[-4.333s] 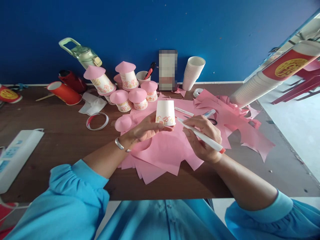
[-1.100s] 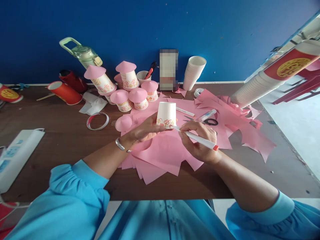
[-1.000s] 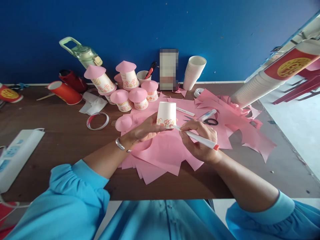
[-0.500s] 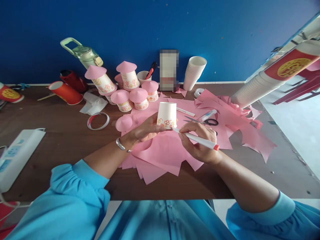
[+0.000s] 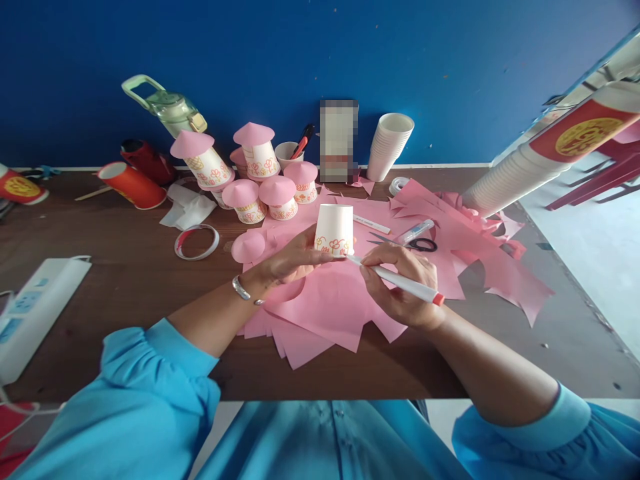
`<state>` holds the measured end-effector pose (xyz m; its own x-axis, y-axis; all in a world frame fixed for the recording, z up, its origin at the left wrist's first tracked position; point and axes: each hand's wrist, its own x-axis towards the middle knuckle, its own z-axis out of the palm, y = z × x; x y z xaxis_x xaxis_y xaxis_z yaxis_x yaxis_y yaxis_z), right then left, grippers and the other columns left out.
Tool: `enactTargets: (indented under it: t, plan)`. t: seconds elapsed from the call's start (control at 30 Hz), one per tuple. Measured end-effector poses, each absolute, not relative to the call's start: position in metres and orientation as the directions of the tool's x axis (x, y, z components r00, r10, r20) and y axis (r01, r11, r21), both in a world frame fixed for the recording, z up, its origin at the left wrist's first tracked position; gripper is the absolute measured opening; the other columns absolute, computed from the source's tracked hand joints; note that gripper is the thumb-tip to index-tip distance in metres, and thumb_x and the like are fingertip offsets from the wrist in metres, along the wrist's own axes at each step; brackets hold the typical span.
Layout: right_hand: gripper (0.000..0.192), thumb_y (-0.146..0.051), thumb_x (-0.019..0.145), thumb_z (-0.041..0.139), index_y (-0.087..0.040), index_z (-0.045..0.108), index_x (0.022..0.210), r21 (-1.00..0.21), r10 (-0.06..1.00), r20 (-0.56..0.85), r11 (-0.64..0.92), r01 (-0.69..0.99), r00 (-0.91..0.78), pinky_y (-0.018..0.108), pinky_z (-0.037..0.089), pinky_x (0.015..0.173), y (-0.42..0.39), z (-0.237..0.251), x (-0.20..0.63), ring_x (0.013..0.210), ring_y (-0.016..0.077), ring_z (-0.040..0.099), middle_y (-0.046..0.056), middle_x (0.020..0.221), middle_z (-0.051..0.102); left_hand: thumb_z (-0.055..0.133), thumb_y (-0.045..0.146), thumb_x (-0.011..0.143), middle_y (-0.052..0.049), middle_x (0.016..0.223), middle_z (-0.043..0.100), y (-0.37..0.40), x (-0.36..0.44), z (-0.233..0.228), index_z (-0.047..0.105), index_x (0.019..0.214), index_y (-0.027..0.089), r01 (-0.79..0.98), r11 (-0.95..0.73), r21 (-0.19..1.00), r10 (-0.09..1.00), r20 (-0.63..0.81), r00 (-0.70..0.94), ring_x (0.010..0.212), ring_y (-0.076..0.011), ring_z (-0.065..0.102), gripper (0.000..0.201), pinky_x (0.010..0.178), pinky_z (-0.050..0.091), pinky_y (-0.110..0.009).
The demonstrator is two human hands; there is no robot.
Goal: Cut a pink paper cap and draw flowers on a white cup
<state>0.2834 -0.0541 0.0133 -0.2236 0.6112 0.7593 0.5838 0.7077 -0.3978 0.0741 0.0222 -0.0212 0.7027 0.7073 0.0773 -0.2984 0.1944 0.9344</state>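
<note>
I am sitting at the brown table (image 5: 125, 300), and I am going from my left to my right. Far out at nine o'clock one white power strip (image 5: 35, 313) is lying flat by the edge. At ten o'clock two red cups (image 5: 131, 185) are lying on their sides, one more red cup (image 5: 20, 188) is poking in at the edge, and one green jug (image 5: 167, 110) is leaning by the blue wall. At eleven o'clock my little cup houses (image 5: 250, 180) with pink roofs are standing close together so they are staying out of my way; I am counting five clear ones, and one or two more may be hiding behind. One loose pink roof (image 5: 247, 247) is lying just beside my left hand (image 5: 287, 260). That hand is curling its fingers around the bottom of one upside-down white cup (image 5: 334, 229) at twelve o'clock, so it is not sliding while I draw. My right hand (image 5: 400, 283) is pinching one white marker (image 5: 400, 283) tight, and its tip is touching the low edge of the cup by the little flowers. Pink paper sheets (image 5: 325, 307) are lying under my hands, too many to count. At one o'clock one pair of scissors (image 5: 417, 245) is resting near, and one stack of white cups (image 5: 389, 145) is standing by the wall. At two o'clock a long cup stack (image 5: 525, 167) is lying tipped over.
</note>
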Motion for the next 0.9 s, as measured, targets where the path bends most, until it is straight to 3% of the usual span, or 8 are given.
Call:
enactTargets:
  t: [0.17,0.27,0.47,0.67,0.9]
  plan:
    - [0.013,-0.013,0.093,0.063,-0.026,0.060,0.093,-0.382,0.605,0.759,0.714,0.586,-0.242,0.027,0.055,0.057,-0.054,0.014,0.283,0.060,0.0151,0.071,-0.003,0.074,0.074,0.092,0.062,0.070,-0.005,0.117,0.075,0.019,0.074,-0.010,0.079,0.089,0.029,-0.289,0.156,0.944,0.691,0.105,0.716,0.120,-0.0307,0.068,0.041,0.105,0.056,-0.047]
    - [0.013,-0.013,0.094,0.063,-0.026,0.060,0.092,-0.361,0.592,0.766,0.718,0.595,-0.251,0.026,0.055,0.056,-0.053,0.014,0.283,0.059,0.0153,0.071,-0.003,0.072,0.073,0.093,0.065,0.067,-0.005,0.115,0.074,0.021,0.074,-0.012,0.079,0.084,0.030,-0.278,0.153,0.948,0.672,0.107,0.733,0.119,-0.0314,0.068,0.041,0.105,0.058,-0.048]
    - [0.012,-0.015,0.096,0.061,-0.026,0.060,0.092,-0.365,0.601,0.758,0.713,0.598,-0.254,0.025,0.055,0.055,-0.053,0.013,0.282,0.058,0.0133,0.070,-0.003,0.073,0.073,0.087,0.060,0.080,-0.009,0.128,0.072,0.029,0.068,-0.036,0.082,0.097,0.028,-0.305,0.117,0.945,0.666,0.153,0.730,0.132,-0.0329,0.064,0.036,0.107,0.057,-0.047]
    - [0.014,-0.013,0.095,0.062,-0.026,0.058,0.094,-0.362,0.593,0.767,0.716,0.596,-0.245,0.025,0.053,0.056,-0.052,0.011,0.282,0.058,0.0129,0.068,-0.004,0.074,0.072,0.079,0.078,0.077,-0.011,0.141,0.066,0.027,0.061,-0.039,0.085,0.108,0.029,-0.338,0.000,0.941,0.633,0.262,0.728,0.140,-0.0360,0.059,0.058,0.116,0.052,-0.049]
    - [0.014,-0.013,0.095,0.064,-0.026,0.059,0.096,-0.363,0.590,0.770,0.717,0.595,-0.241,0.025,0.054,0.058,-0.052,0.011,0.283,0.060,0.0137,0.070,-0.003,0.077,0.073,0.087,0.056,0.082,-0.009,0.120,0.075,0.028,0.074,-0.024,0.079,0.115,0.026,-0.267,0.142,0.953,0.636,0.119,0.762,0.115,-0.0273,0.069,0.045,0.102,0.057,-0.041]
